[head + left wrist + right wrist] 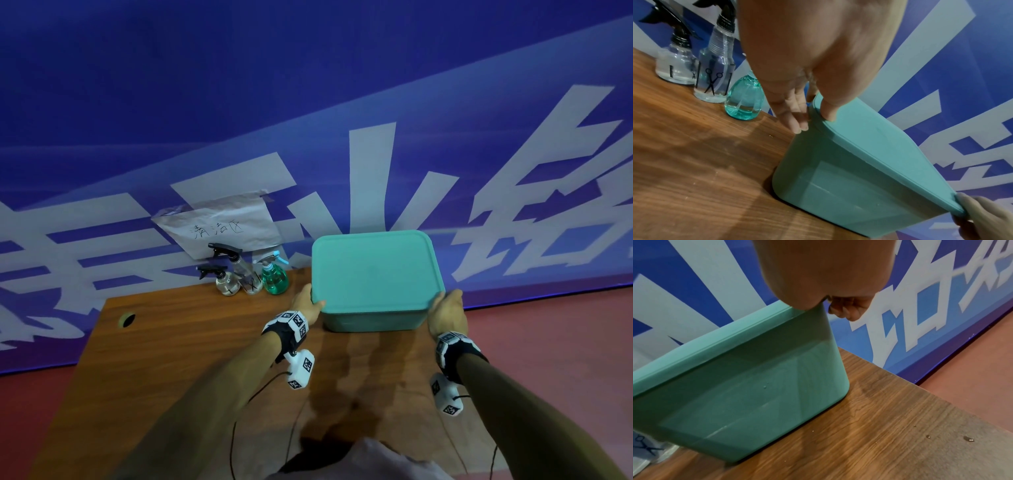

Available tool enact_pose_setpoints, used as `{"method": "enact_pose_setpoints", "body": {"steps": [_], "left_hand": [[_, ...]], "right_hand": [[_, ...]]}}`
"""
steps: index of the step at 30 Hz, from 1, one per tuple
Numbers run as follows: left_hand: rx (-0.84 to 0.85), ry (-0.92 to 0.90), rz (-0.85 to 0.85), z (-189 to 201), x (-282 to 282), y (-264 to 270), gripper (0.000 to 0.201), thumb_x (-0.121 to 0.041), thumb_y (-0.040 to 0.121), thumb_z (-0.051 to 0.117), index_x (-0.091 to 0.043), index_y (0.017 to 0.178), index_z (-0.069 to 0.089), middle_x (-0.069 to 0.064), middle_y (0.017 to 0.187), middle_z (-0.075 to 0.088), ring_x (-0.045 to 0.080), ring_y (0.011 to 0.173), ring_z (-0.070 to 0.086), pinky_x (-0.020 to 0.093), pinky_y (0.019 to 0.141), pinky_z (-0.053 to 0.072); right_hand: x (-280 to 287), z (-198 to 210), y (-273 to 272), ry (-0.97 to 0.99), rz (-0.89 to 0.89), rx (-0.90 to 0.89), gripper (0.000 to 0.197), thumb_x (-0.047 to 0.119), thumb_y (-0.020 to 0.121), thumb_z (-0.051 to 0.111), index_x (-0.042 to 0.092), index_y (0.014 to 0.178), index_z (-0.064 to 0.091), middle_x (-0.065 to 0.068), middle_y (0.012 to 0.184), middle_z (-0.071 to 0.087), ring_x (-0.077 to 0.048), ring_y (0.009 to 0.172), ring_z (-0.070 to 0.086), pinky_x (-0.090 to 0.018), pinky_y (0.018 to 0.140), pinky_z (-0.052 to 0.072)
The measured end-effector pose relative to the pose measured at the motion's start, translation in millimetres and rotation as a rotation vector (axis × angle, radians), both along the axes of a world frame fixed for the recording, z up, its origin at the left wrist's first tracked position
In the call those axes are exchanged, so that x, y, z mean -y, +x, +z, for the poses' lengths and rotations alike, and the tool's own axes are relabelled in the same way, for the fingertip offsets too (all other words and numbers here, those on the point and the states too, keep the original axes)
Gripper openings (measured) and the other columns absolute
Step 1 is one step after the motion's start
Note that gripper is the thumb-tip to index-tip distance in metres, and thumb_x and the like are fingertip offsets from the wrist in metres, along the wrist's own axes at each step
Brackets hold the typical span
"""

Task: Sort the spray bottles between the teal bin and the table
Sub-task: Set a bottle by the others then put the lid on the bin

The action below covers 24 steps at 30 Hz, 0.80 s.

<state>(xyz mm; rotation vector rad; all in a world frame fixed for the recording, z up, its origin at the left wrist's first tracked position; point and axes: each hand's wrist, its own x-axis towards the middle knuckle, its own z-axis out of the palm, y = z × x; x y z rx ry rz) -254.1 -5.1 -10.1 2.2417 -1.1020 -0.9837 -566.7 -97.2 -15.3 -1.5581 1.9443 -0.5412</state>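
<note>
Both hands grip the lidded teal bin [375, 318] on the bench [171, 342] — left hand [306, 304] and right hand [448, 310] clasp its rim; three spray bottles [251, 274] stand just left

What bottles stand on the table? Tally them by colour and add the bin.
Clear spray bottles with black heads: 2, a short one and a taller one beside it.
Green spray bottle: 1.
Teal bin, lid on, held by the left hand and right hand: 1.
Total: 4 things on the table.
</note>
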Motion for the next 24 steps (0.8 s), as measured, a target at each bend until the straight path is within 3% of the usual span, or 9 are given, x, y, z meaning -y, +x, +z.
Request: {"method": "enact_pose_setpoints", "body": {"steps": [2, 4, 5, 7, 11, 14, 17, 21, 24], "left_hand": [[-0.023, -0.012, 0.016, -1.0, -0.6, 1.4, 0.050, -0.027, 0.096, 0.061, -0.018, 0.141, 0.043, 0.007, 0.127, 0.064, 0.032, 0.102, 0.066, 0.046, 0.083, 0.058], [-0.064, 0.012, 0.014, -1.1, -1.2, 2.7, 0.052, -0.027, 0.099, 0.057, -0.018, 0.146, 0.037, 0.008, 0.120, 0.066, 0.025, 0.080, 0.067, 0.033, 0.057, 0.055], [-0.076, 0.031, 0.003, 0.1, -1.4, 3.2, 0.054, -0.028, 0.100, 0.055, -0.017, 0.148, 0.033, 0.009, 0.118, 0.066, 0.020, 0.070, 0.064, 0.027, 0.048, 0.050], [-0.097, 0.068, -0.027, 2.3, 1.0, 6.6, 0.059, -0.027, 0.101, 0.055, -0.015, 0.151, 0.027, 0.014, 0.119, 0.066, 0.016, 0.062, 0.061, 0.022, 0.041, 0.044], [-0.123, 0.134, -0.065, 5.7, 13.8, 16.1, 0.061, -0.024, 0.099, 0.059, -0.007, 0.150, 0.029, 0.019, 0.114, 0.068, 0.014, 0.061, 0.062, 0.023, 0.045, 0.048], [-0.177, 0.161, -0.008, 0.7, 17.7, 19.4, 0.069, -0.020, 0.097, 0.064, -0.001, 0.151, 0.026, 0.020, 0.104, 0.069, 0.015, 0.061, 0.064, 0.026, 0.050, 0.055], [-0.222, 0.171, 0.015, 1.6, 15.2, 24.0, 0.073, -0.022, 0.093, 0.069, 0.000, 0.149, 0.028, 0.017, 0.099, 0.070, 0.016, 0.062, 0.065, 0.027, 0.051, 0.056], [-0.129, 0.254, -0.156, 10.5, 31.4, 37.5, 0.051, -0.030, 0.086, 0.077, -0.004, 0.125, 0.058, 0.007, 0.103, 0.073, 0.017, 0.078, 0.069, 0.038, 0.070, 0.062], [0.026, 0.158, -0.138, 16.0, 57.7, 44.2, 0.047, -0.040, 0.083, 0.077, -0.008, 0.114, 0.063, 0.005, 0.108, 0.070, 0.019, 0.087, 0.066, 0.032, 0.064, 0.053]], "right_hand": [[0.4, -2.5, 0.1, -0.026, 0.015, 0.020, 0.024, 0.019, 0.103, 0.035, 0.007, 0.082, 0.033, -0.013, 0.077, 0.051, -0.040, 0.074, 0.060, -0.040, 0.064, 0.039], [4.8, -6.2, 0.3, -0.064, 0.006, 0.051, 0.023, 0.024, 0.103, 0.036, 0.007, 0.088, 0.033, -0.014, 0.073, 0.051, -0.039, 0.068, 0.058, -0.043, 0.061, 0.041], [9.0, -8.2, 0.4, -0.060, 0.020, 0.050, 0.022, 0.025, 0.103, 0.036, 0.007, 0.090, 0.035, -0.015, 0.074, 0.052, -0.039, 0.068, 0.059, -0.043, 0.060, 0.042], [16.2, -7.5, 2.7, -0.061, 0.039, 0.003, 0.023, 0.027, 0.104, 0.035, 0.005, 0.097, 0.039, -0.019, 0.085, 0.056, -0.040, 0.074, 0.061, -0.041, 0.060, 0.041], [34.9, -4.6, 5.4, -0.085, 0.102, -0.081, 0.028, 0.027, 0.104, 0.037, 0.001, 0.104, 0.044, -0.026, 0.104, 0.057, -0.045, 0.087, 0.062, -0.041, 0.064, 0.040], [50.3, -5.1, 8.4, -0.094, 0.144, -0.149, 0.031, 0.028, 0.104, 0.039, -0.002, 0.106, 0.045, -0.029, 0.109, 0.054, -0.048, 0.092, 0.061, -0.046, 0.067, 0.042], [65.4, -3.2, 16.6, -0.060, 0.181, -0.193, 0.035, 0.029, 0.104, 0.040, -0.005, 0.108, 0.046, -0.029, 0.112, 0.053, -0.049, 0.101, 0.057, -0.053, 0.078, 0.047], [93.4, 3.1, 33.5, -0.017, 0.218, -0.264, 0.042, 0.034, 0.101, 0.046, -0.003, 0.123, 0.043, -0.026, 0.121, 0.050, -0.047, 0.112, 0.052, -0.055, 0.087, 0.044], [118.1, 11.8, 47.9, 0.050, 0.247, -0.250, 0.053, 0.035, 0.100, 0.049, -0.001, 0.137, 0.035, -0.025, 0.131, 0.046, -0.046, 0.121, 0.047, -0.056, 0.092, 0.042]]}}
